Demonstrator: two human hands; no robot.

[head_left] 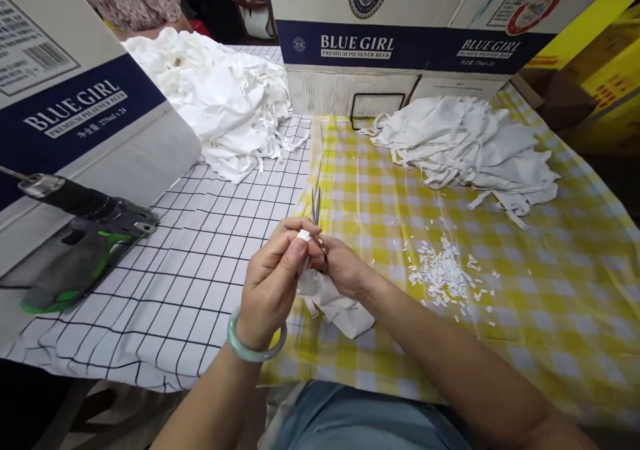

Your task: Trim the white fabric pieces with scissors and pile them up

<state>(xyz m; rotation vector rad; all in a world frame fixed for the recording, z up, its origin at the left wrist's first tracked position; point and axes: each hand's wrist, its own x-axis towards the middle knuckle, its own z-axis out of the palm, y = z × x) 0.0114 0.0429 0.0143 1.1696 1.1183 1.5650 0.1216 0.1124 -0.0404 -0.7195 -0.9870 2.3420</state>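
Observation:
My left hand [273, 280], with a pale green bangle at the wrist, pinches the end of a white strap [303, 235] between thumb and finger. The strap belongs to a white cloth piece [345, 307] that hangs below my hands onto the yellow checked cloth. Close against it on the right, my right hand [343, 267] is closed around the handles of a pair of scissors [317, 209]. Their blades point away from me and stand slightly apart. My fingers partly hide the handles and the strap.
White cloth pieces are heaped at the back left [225, 97] and back right [470, 140]. Small white clippings [445, 273] lie scattered to the right. A cordless drill [85, 230] rests at the left. Beer cartons [400, 43] wall the back and left sides.

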